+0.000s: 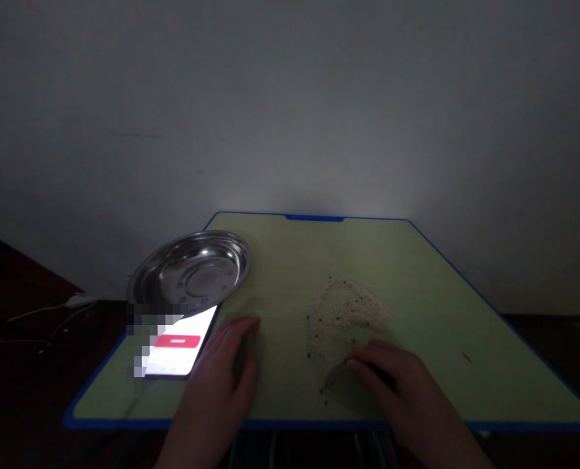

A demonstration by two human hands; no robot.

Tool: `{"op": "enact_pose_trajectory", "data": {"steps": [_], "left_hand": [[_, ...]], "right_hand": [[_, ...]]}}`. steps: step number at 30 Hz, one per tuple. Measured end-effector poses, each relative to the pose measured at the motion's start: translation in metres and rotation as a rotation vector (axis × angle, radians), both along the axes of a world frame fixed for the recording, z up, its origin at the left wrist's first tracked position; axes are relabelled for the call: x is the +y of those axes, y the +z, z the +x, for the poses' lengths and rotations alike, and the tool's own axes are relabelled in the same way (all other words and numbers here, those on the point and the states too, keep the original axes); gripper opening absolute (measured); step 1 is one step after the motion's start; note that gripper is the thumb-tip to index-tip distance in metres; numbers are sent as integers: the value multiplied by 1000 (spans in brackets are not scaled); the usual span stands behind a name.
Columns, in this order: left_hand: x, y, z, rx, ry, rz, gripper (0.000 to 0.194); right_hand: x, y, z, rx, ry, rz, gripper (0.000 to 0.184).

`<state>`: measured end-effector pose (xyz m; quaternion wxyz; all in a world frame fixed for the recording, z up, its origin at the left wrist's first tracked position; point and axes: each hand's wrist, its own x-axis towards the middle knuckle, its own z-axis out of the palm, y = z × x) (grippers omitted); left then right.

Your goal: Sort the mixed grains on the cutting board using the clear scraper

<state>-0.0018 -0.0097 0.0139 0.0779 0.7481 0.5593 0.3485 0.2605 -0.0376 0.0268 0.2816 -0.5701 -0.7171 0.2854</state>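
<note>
My left hand (226,368) lies flat on the green table top (417,273), fingers stretched out, just right of a lit phone (180,345). My right hand (392,384) rests near the front edge with its fingers curled down onto a small flat dark thing (339,378) that I cannot make out. Just beyond its fingertips spreads a thin patch of pale grains with dark specks (343,312).
A shiny steel plate (192,273) sits at the table's left edge, behind the phone. The table has a blue rim and stands against a white wall. White cables (60,309) lie on the dark floor to the left.
</note>
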Motion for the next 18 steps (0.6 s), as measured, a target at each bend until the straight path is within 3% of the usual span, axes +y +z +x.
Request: {"op": "enact_pose_trajectory", "data": {"steps": [18], "left_hand": [[-1, 1, 1, -6, 4, -3, 30]], "right_hand": [[8, 2, 2, -52, 88, 12, 23]]}}
